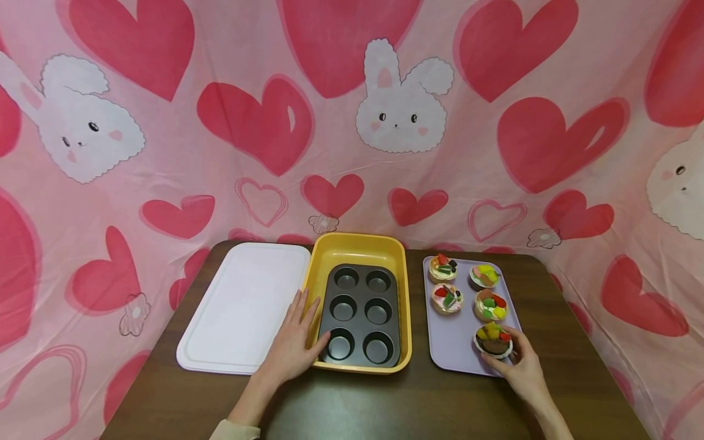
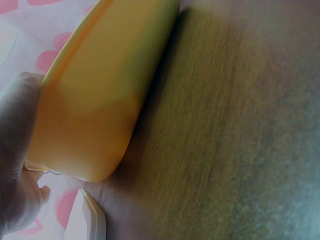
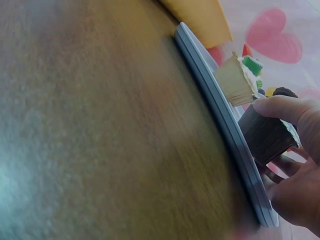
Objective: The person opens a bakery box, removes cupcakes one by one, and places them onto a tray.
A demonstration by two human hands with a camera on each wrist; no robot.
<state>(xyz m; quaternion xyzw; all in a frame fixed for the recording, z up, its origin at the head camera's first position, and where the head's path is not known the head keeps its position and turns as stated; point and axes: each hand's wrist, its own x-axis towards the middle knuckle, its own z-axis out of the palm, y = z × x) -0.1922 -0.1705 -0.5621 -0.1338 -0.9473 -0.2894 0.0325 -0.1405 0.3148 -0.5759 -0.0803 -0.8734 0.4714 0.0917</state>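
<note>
In the head view my right hand grips a toy chocolate cupcake with yellow and red fruit on top, at the near right corner of a lilac tray. The right wrist view shows thumb and fingers around the dark cup of the cupcake. Several other fruit-topped cupcakes stand on that tray, among them a pink one. My left hand rests at the left rim of a yellow bin, fingers spread and fairly straight. A dark muffin tin with empty cups lies inside the bin.
A white board lies left of the bin on the brown wooden table. Behind the table hangs a pink cloth with hearts and rabbits. The lilac tray stands a little apart from the bin's right side.
</note>
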